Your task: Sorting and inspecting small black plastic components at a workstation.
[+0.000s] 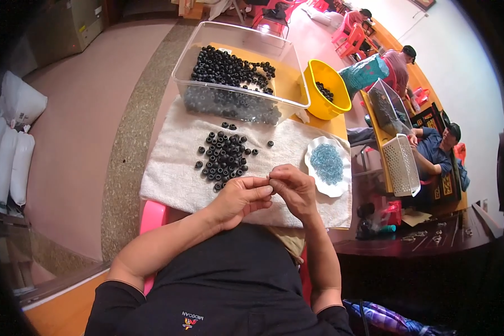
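My left hand (pixel 238 200) and my right hand (pixel 294 190) meet above the front of a white towel (pixel 171 151). The fingertips of both are pinched together. A small dark spot shows between them, too small and covered to name. Just beyond my left hand lies a loose pile of black round pieces with holes (pixel 225 154), like large beads. A few of these lie apart from the pile. Beside my right hand stands a white wavy-rimmed dish (pixel 341 186) holding many tiny clear blue pieces (pixel 326 163).
A clear plastic bin (pixel 179 67) of black pieces stands behind the towel, with a yellow tub (pixel 335 106) at its right. At right, a person in a blue shirt (pixel 435 150) sits by a white perforated basket (pixel 402 168). White sacks (pixel 8 162) stand at left.
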Demonstrator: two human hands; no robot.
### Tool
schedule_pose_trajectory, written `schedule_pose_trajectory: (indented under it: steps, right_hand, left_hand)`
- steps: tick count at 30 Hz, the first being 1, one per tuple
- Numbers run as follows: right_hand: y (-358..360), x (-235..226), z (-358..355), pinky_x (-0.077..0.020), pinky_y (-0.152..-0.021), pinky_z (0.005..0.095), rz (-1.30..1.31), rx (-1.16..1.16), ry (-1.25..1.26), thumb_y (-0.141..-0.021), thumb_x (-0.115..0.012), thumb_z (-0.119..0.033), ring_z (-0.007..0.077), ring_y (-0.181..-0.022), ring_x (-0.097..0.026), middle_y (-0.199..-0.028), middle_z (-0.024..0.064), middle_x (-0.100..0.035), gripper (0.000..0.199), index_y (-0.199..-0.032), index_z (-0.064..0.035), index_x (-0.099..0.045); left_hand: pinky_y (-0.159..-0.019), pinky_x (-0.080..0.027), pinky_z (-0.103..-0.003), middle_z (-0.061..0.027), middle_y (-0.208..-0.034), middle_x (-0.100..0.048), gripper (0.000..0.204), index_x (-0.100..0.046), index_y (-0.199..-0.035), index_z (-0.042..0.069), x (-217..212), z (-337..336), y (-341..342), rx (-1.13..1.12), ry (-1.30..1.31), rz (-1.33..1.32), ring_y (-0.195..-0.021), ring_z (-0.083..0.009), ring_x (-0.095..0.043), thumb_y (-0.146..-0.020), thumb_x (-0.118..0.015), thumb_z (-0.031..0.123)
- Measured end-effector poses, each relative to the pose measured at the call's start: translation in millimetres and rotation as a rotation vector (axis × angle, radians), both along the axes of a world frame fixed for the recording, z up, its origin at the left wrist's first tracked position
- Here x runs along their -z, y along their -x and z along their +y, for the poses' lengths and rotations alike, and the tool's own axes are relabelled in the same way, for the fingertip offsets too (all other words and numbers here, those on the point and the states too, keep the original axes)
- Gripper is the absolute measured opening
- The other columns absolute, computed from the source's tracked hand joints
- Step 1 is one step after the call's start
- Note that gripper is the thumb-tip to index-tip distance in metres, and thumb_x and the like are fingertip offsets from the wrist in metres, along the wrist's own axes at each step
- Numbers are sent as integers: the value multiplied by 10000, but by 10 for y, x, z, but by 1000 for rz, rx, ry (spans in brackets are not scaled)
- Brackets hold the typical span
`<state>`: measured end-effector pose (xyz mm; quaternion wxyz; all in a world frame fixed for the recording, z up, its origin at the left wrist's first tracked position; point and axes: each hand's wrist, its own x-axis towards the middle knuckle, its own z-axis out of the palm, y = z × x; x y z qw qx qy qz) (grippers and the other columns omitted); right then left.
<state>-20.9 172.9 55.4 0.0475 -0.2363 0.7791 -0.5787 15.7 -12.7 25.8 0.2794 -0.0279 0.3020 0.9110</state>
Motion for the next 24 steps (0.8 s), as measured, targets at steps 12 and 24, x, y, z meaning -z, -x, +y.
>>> schedule_pose_trajectory:
  steps: [12,24]
  right_hand:
    - [-1,-43,105,-510,-799,252,-76,-30,48,-825,-660,114,134,-899,-628,-982,94,-645,135,-937,42,-673]
    - [-14,-33,180,-493,-740,245,-181,-66,29,-810,-701,-3,114,-833,-617,-918,51,-661,91,-900,2,-688]
  left_hand:
    - [-820,-561,-275,-41,-989,-667,190,-658,-1072,10,5,-12,4,5,64,17,-865,-128,-653,-924,-675,126]
    - [-815,-552,-261,-38,-984,-667,196,-658,-1073,13,10,-21,15,34,124,93,-870,-123,-652,-916,-687,126]
